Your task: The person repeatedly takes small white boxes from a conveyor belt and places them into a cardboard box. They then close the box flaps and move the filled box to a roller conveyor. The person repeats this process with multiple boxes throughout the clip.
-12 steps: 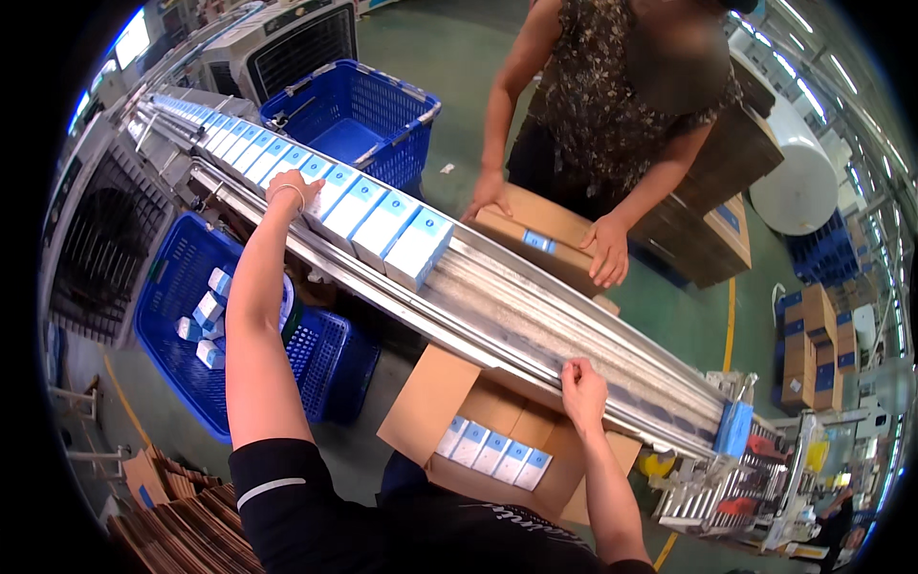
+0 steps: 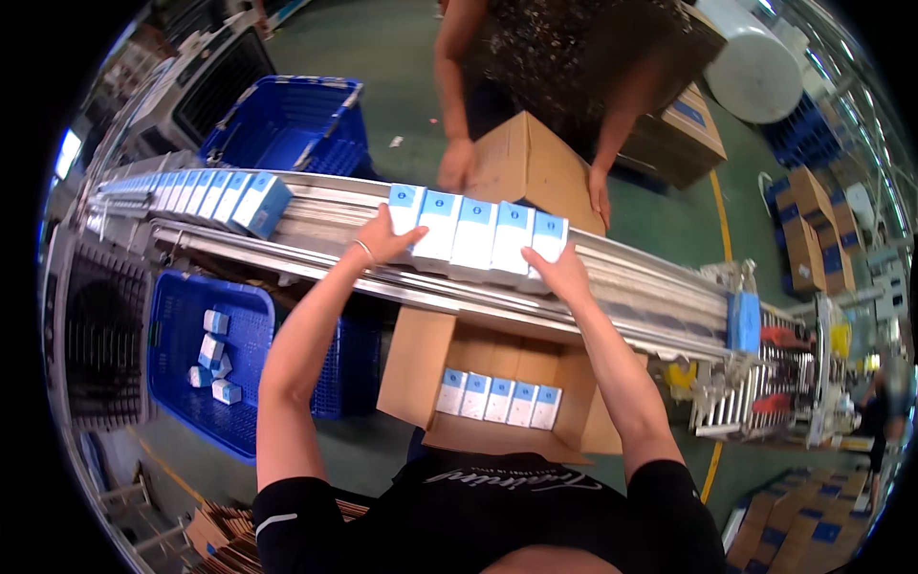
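Note:
A row of several white-and-blue small cartons (image 2: 474, 234) stands side by side on the metal conveyor (image 2: 330, 210) in front of me. My left hand (image 2: 384, 239) presses on the row's left end, its thumb along the near side. At the right end, my right hand (image 2: 559, 270) grips the last carton, so the row is squeezed between both hands. An open cardboard box (image 2: 411, 368) sits below the conveyor's near edge, with another row of small cartons (image 2: 499, 400) lying inside it. Farther left on the conveyor is a longer line of the same cartons (image 2: 222, 199).
A blue basket (image 2: 172, 325) with several loose cartons stands at the left; another blue basket (image 2: 287, 120) is beyond the conveyor. Across from me a person handles a closed cardboard box (image 2: 555, 172). A roller stand (image 2: 732, 397) adjoins the conveyor's right end.
My left hand has moved right with a row of cartons, leaving a gap to the line behind. My right hand has risen from the conveyor edge to the row's right end. The view has turned.

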Available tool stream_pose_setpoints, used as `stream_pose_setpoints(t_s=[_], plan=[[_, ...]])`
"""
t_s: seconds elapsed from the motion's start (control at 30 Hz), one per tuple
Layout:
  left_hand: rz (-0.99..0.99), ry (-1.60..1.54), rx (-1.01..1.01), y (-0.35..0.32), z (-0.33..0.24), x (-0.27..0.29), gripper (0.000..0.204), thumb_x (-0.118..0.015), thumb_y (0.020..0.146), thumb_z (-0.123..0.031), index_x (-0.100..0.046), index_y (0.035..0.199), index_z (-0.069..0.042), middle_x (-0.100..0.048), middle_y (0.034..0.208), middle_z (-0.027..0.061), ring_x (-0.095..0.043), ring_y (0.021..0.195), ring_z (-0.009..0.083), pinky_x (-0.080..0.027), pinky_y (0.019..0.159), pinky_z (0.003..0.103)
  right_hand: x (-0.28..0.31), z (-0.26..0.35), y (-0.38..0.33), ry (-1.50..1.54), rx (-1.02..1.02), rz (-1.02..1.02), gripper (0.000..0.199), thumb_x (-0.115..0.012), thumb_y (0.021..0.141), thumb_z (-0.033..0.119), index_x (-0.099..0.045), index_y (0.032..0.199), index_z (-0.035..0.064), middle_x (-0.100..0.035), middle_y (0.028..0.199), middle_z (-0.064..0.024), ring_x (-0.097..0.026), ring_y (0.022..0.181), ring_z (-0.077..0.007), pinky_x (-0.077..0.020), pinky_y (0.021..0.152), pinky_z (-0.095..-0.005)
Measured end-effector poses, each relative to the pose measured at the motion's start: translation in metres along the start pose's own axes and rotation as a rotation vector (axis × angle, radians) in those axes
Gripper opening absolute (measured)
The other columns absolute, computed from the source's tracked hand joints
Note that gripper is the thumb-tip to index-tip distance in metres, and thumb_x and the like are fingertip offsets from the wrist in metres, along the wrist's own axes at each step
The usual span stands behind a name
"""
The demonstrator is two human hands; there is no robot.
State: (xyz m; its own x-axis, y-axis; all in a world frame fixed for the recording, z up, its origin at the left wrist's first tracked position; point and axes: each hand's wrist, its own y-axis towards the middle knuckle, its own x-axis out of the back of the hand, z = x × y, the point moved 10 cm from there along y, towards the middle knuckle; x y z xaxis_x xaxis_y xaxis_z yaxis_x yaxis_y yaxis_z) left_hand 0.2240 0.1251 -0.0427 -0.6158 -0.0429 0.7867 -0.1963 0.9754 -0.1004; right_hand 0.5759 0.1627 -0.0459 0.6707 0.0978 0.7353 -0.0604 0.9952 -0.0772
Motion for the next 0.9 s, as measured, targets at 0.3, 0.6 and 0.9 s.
stream_pose_setpoints(t_s=[0.3,0.6,0.9], plan=[[-0.277,-0.16,-0.252,-0.111,-0.143,0.005,0.072,-0.075,0.07,-0.041,-0.038,0.108,0.008,-0.062,0.089,0.0258,-0.063,0.081,0.0373,-0.05,0.069,0.04,0.134,-0.043,-0.071,0.286,0.078,-0.175,0.065,-0.08,0.063,0.032,-0.047,0.108,-0.0016,-0.063,0.097,-0.0179,-0.062,0.092,-0.0273,-0.0475,0.08,-0.0352],[0.327,-0.304,0.098,-0.214,-0.033,-0.188,0.072,-0.069,0.077,-0.037,-0.033,0.119,0.009,-0.053,0.108,0.0263,-0.055,0.101,0.0349,-0.043,0.087,0.039,0.037,-0.137,-0.206,-0.048,-0.349,0.321,0.083,-0.073,0.069,0.044,-0.036,0.12,-0.0106,-0.06,0.1,-0.0241,-0.061,0.094,-0.0329,-0.0479,0.082,-0.0385],[0.656,0.544,0.245,-0.142,0.08,-0.394,0.054,-0.057,0.085,-0.041,-0.055,0.114,0.004,-0.054,0.12,0.017,-0.051,0.111,0.0332,-0.046,0.087,0.036,-0.158,-0.267,-0.136,-0.541,-0.194,0.497,0.075,-0.066,0.076,0.043,-0.038,0.123,-0.0088,-0.049,0.111,-0.0315,-0.058,0.093,-0.0352,-0.0511,0.072,-0.039]])
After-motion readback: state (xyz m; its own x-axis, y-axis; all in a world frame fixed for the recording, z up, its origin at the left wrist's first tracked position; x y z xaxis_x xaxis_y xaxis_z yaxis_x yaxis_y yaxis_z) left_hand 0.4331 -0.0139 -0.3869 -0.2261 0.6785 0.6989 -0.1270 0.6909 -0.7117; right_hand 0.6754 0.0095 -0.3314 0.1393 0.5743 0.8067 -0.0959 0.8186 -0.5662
